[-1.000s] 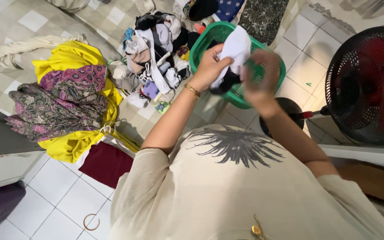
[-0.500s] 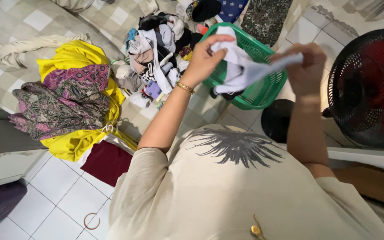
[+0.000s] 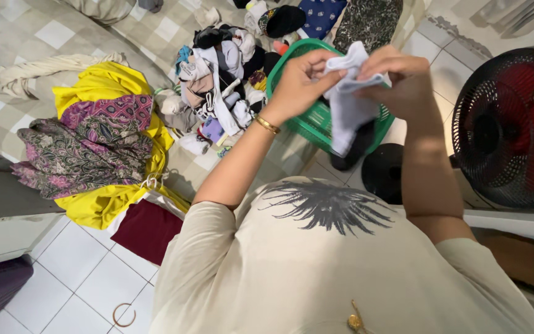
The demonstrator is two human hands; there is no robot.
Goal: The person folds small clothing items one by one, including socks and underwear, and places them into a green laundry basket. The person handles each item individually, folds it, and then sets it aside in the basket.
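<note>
Single view only, head-mounted, looking steeply down over the wearer's own chest toward the floor. Beige shirt filling the lower centre and right, very near the lens. Green basket taken as landmark, upper centre, at mid range. Left hand and right hand raised between lens and basket, partly covering its rim. Left of the basket, yellow cloth on a checked mat. Right of the basket, black fan, cut by the frame edge. Below-left of the basket, white tiled floor. No second view, hence no shared area.
</note>
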